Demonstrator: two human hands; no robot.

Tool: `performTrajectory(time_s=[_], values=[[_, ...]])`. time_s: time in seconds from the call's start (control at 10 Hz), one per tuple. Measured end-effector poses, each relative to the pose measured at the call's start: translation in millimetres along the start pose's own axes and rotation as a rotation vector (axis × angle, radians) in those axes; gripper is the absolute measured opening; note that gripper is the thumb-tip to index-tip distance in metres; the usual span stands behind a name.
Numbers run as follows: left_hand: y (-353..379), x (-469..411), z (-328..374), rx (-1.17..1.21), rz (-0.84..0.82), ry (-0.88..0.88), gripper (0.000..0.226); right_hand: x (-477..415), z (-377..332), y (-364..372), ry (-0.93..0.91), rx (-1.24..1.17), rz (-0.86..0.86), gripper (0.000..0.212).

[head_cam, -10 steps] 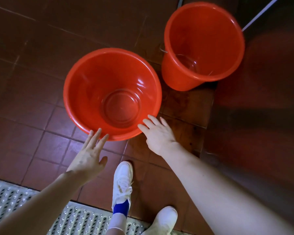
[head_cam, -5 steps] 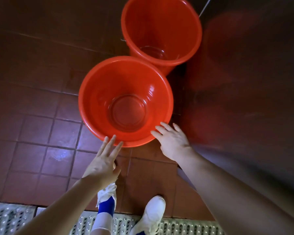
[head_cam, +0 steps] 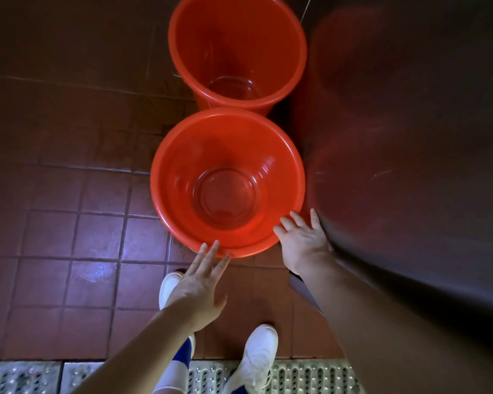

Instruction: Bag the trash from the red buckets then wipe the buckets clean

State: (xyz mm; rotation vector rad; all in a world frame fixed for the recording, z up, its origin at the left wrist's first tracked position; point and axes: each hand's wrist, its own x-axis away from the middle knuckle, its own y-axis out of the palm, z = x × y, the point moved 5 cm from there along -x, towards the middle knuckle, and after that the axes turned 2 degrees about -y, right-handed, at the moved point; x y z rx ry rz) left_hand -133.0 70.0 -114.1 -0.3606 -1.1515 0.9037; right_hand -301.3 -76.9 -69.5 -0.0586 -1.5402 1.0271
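The near bucket and, at 12 o'clock, the far bucket are glossy orange-red, the floor is a grid of brown-red square tiles, and at 6 o'clock are a silver perforated grate, white shoes and blue-banded socks.

One head-worn wide-angle view, looking steeply down and slightly forward. The near red bucket sits close below at mid-frame, with the far red bucket at the top edge. The left hand and right hand reach in from below; shoes and metal grate line the bottom edge.
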Motion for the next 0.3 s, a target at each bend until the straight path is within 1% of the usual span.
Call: performTrajectory(time_s=[0.1, 0.2, 0.3], values=[[-15, 1, -3, -0.039, -0.076, 0.001, 0.082, 5, -4, -5, 0.014, -0.03, -0.057, 0.067], [-50, -1, -1, 0.046, -0.084, -0.019, 0.077, 16, -2, -13, 0.036, -0.109, -0.121, 0.073], [-95, 4, 8, 0.053, -0.039, -0.011, 0.07, 31, -3, -32, 0.024, -0.16, -0.085, 0.069]])
